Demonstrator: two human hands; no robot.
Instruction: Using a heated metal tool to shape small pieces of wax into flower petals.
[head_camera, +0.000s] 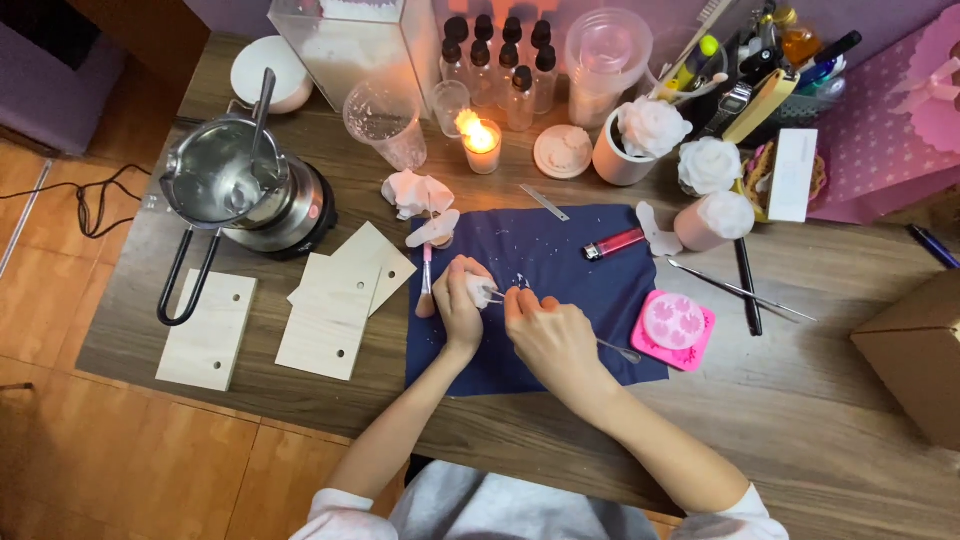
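My left hand (460, 305) pinches a small white wax piece (479, 290) over the dark blue cloth (590, 290). My right hand (548, 335) grips a thin metal tool (620, 351) whose tip meets the wax piece; the handle sticks out to the right. A pink-handled brush (427, 285) lies just left of my left hand. A red lighter (614, 243) rests on the cloth above my right hand. A pink silicone mould (677, 328) with pale petal shapes sits at the cloth's right edge.
A lit candle (481, 142) burns at the back. A metal pot on a heater (235, 185) stands at left beside wooden plates (330, 300). White wax flowers (652, 128), dropper bottles (500, 60), long metal tools (740, 290) and a cardboard box (915, 350) surround the cloth.
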